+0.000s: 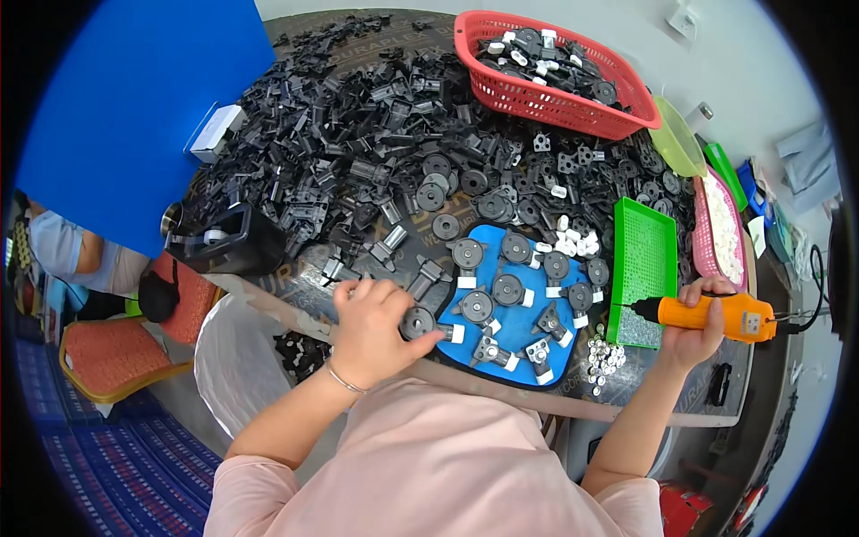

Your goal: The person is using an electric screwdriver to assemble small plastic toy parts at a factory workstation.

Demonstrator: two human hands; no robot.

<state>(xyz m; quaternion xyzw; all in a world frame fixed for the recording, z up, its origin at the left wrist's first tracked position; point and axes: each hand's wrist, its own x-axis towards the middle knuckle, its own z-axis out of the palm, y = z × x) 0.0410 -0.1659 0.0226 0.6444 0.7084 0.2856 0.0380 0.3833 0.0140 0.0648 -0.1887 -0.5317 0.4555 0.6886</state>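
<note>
- Fingers of the left hand (pixel 380 311), in the head view, are closed around a black wheel part (pixel 415 323) with a white end, the thumb on its near side; this is just inside the counter's (pixel 646 387) near edge, beside the blue mat's (pixel 512 320) left edge. Whether the part touches the counter cannot be told.
- Fingers of the right hand (pixel 694 336) are wrapped around an orange electric screwdriver (pixel 707 315), near the counter's right end. Its dark tip points left, across the green tray (pixel 646 224), and its cable (pixel 810 315) leaves on the right.
- Similar wheel parts (pixel 507 290) with white ends lie spread over the blue mat, from its far edge to its near one.
- White caps (pixel 573 240) lie by the mat's far right corner; small silvery rings (pixel 606 360) lie between its right edge and the tray's near left corner.
- Loose black pieces (pixel 340 134) cover the counter's far and left parts.
- Along the counter's far edge stands a red basket (pixel 546 109) of black and white parts; by the right edge is a pink basket (pixel 703 234) with white pieces (pixel 723 228).
</note>
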